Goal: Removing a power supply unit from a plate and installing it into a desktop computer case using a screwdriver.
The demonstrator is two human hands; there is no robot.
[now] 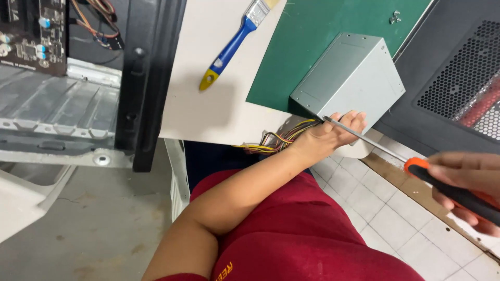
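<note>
right hand (469, 184): blurring, running off right edge | brush (235, 42) bristles: being cropped at top | screwdriver (396, 156) tip: hiding behind the metal box (350, 78)
</note>
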